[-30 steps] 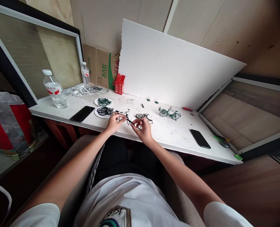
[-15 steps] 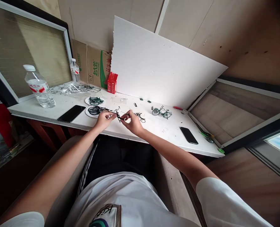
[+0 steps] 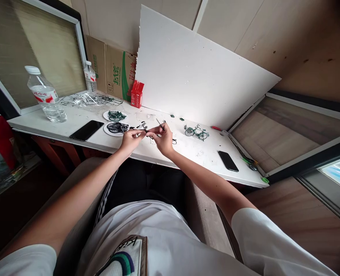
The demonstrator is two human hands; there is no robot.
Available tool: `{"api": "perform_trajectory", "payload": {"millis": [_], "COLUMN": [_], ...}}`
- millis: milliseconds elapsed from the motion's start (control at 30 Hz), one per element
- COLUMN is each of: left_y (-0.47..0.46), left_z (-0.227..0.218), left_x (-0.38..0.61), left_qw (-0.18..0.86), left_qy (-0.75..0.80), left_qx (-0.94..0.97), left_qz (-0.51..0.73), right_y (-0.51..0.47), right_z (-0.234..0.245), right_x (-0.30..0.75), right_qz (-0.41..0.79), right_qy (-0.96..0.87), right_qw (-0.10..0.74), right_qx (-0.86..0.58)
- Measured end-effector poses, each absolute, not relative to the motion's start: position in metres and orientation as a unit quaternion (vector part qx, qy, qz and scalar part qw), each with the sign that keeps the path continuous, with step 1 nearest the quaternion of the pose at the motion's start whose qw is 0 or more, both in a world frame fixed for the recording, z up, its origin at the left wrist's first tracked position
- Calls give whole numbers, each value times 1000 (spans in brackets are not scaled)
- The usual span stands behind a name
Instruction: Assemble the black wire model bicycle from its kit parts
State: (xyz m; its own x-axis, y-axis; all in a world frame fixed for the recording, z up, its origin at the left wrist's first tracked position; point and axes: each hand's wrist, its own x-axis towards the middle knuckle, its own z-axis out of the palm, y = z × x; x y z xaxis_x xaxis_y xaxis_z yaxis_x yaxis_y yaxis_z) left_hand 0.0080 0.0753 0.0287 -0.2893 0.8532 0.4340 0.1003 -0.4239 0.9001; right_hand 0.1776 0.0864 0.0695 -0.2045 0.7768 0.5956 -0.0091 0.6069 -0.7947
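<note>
Pinching dark part (image 3: 146,130), 2 hands (image 3: 131,140) (image 3: 164,139) now closer

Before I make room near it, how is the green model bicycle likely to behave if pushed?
The green model bicycle is probably light and fragile, given its thin frame and fine-spoked wheels. Standing on those, it could tip sideways, or perhaps roll if they turn.

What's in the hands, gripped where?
Left hand and right hand pinch a small dark part; which end, can't tell. Right also holds a thin rod, upper end free.
</note>
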Motion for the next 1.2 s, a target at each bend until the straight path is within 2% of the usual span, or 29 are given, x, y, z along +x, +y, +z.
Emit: {"api": "perform_trajectory", "payload": {"millis": [467,633,900,1200], "left_y": [62,63,63,53], "left_z": [41,36,38,45], "left_x": [16,20,17,26], "left_qw": [259,201,178,138], "left_qy": [419,466,459,508], "left_qx": [540,536,570,549], "left_qz": [683,675,658,650], "right_y": [86,89,87,84], "right_z": [73,66,62,58], "right_x": [163,162,163,163], "right_qz": [396,401,424,364], "right_qy": [-601,-588,-579,-608], "right_qw": [613,621,618,629], "right_qx": [-324,-328,-321,-320]}}
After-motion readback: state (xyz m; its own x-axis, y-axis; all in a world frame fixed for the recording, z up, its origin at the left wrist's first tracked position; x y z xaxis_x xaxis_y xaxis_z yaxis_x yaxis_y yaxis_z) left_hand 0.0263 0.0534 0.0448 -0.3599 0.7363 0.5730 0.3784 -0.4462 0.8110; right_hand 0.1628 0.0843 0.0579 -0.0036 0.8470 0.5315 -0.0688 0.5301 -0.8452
